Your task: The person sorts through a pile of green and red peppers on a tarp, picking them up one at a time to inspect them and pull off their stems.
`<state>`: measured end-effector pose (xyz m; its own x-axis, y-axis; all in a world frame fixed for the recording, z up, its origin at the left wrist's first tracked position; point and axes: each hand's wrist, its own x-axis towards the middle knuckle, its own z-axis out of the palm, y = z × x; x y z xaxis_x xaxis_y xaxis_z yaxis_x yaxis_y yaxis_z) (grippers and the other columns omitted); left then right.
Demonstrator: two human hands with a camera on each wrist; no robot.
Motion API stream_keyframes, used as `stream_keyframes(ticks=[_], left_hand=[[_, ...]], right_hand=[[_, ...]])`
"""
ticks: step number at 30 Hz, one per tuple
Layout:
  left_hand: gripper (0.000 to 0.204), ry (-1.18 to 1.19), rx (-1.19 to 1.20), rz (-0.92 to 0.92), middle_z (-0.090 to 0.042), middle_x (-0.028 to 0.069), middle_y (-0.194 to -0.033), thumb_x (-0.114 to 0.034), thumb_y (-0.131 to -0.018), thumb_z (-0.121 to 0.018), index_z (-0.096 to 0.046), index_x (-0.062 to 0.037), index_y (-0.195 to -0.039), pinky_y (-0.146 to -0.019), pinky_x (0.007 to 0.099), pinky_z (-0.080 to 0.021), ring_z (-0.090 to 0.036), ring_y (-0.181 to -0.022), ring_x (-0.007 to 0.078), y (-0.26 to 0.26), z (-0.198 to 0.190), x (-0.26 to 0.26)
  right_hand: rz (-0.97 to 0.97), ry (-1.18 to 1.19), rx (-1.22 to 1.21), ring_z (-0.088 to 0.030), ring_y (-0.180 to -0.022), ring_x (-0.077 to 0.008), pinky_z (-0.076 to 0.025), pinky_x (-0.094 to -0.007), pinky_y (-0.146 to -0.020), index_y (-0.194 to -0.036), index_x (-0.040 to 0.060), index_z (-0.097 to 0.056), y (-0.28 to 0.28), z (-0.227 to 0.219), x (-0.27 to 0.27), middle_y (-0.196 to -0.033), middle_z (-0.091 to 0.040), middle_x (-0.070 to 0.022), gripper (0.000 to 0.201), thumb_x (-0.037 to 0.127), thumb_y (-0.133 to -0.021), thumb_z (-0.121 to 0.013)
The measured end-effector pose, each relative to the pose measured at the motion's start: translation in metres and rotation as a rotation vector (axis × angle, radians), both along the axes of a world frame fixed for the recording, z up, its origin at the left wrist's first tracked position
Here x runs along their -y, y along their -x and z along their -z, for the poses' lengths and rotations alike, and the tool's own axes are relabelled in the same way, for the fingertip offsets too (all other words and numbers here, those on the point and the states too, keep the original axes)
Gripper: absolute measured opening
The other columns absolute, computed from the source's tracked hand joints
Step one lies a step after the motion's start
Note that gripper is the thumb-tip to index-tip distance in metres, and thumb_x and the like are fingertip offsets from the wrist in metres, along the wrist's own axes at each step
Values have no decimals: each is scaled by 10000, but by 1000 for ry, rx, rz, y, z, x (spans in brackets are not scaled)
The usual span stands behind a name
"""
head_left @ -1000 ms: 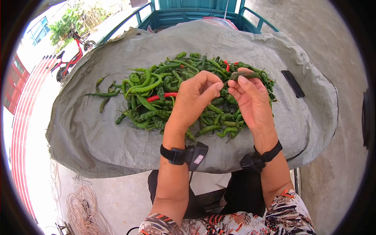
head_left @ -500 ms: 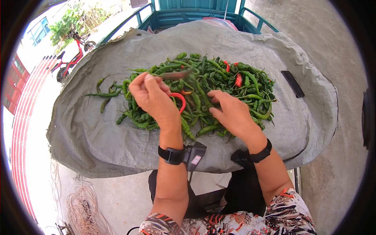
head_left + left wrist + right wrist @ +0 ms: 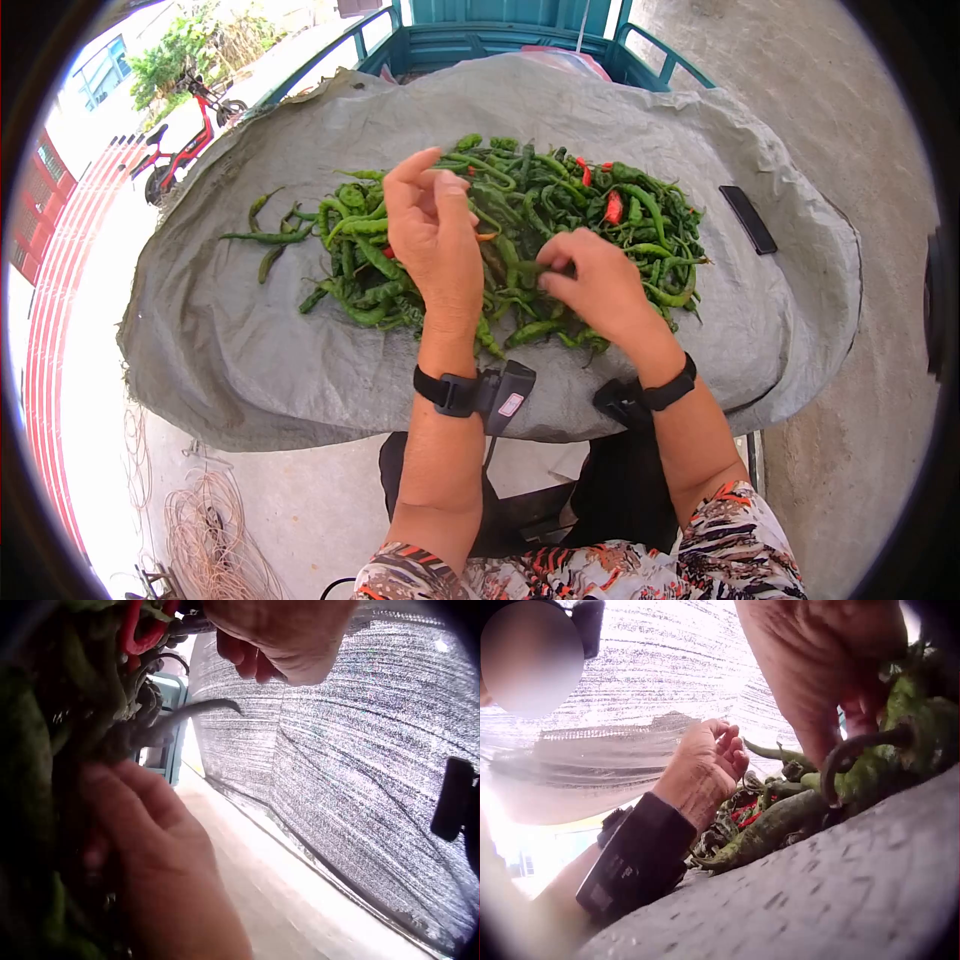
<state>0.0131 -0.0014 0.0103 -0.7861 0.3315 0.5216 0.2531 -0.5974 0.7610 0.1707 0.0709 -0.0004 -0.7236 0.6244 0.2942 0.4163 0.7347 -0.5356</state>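
Observation:
A heap of green chili peppers (image 3: 380, 295), with a few red ones among them, lies spread on a grey woven sheet (image 3: 260, 370). My left hand (image 3: 435, 225) is raised over the left half of the heap, fingers loosely bent, and no pepper shows in it. In the right wrist view the same left hand (image 3: 709, 765) stands above the peppers. Low at the heap's near middle, my right hand (image 3: 600, 285) pinches a blurred green chili pepper (image 3: 529, 267) between thumb and forefinger. The left wrist view shows the right hand (image 3: 161, 862) among dark peppers.
A black phone (image 3: 748, 219) lies on the sheet at the right. A few loose peppers (image 3: 268, 238) lie left of the heap. Behind the sheet stands a teal cart (image 3: 500, 45). A coil of cord (image 3: 220, 530) is on the ground at lower left.
The dark pepper passed from my right hand to my left and no longer shows in either. My left hand has moved up and right; my right hand came down into the heap.

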Motion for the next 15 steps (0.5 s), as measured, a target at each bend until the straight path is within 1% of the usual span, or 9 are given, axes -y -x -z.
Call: stream_keyframes(ticks=[2,5,6,9,10,13,15], left_hand=[[212,11,-13,82,-598,30,-866,-52,-973,-543,-574,-34,-1182,-534,196,-411,-498,-624,40,0,1,-1],[204,137,-155,182,-599,13,-850,-56,-963,-560,-598,-48,-1163,-560,189,-416,-499,-629,39,0,4,-3],[181,157,-181,214,-589,-15,-811,-95,-957,-608,-633,-53,-1131,-573,189,-411,-498,-641,33,-2,2,-3],[188,322,-291,329,-577,-38,-779,-141,-945,-657,-654,-48,-1109,-573,197,-403,-497,-651,31,-6,0,-2],[218,366,-322,364,-571,-51,-760,-180,-928,-700,-666,-48,-1098,-566,204,-398,-498,-654,29,-6,-1,-1],[219,496,-388,411,-576,-48,-754,-180,-916,-715,-669,-41,-1079,-562,205,-407,-509,-649,32,-9,-4,-1],[209,467,-357,445,-589,-40,-749,-172,-910,-720,-672,-28,-1054,-560,211,-422,-522,-646,38,-9,-3,-2]], right_hand=[[53,139,-219,-639,-768,-193,-511,-315,-703,-1048,68,-622,1,-4,-3,-906,-656,-60,226,126,-841,-695],[60,357,-747,-614,-742,-125,-505,-258,-674,-1034,52,-606,1,-9,-5,-894,-654,-42,173,118,-895,-687],[30,412,-823,-646,-798,-124,-532,-257,-681,-1059,33,-585,-2,-17,-3,-934,-664,-59,156,118,-945,-649],[-22,593,-997,-680,-850,-165,-564,-289,-700,-1095,20,-563,-5,-23,-2,-964,-675,-96,189,120,-953,-638],[-44,612,-1017,-696,-885,-195,-581,-312,-712,-1099,8,-556,-6,-21,-5,-995,-681,-126,192,131,-967,-622],[-86,698,-1061,-696,-864,-203,-581,-317,-706,-1101,10,-556,-7,-22,-8,-993,-685,-136,199,150,-974,-617],[-97,733,-1070,-698,-855,-205,-581,-320,-705,-1103,12,-555,-7,-21,-9,-987,-687,-136,202,156,-976,-616]])
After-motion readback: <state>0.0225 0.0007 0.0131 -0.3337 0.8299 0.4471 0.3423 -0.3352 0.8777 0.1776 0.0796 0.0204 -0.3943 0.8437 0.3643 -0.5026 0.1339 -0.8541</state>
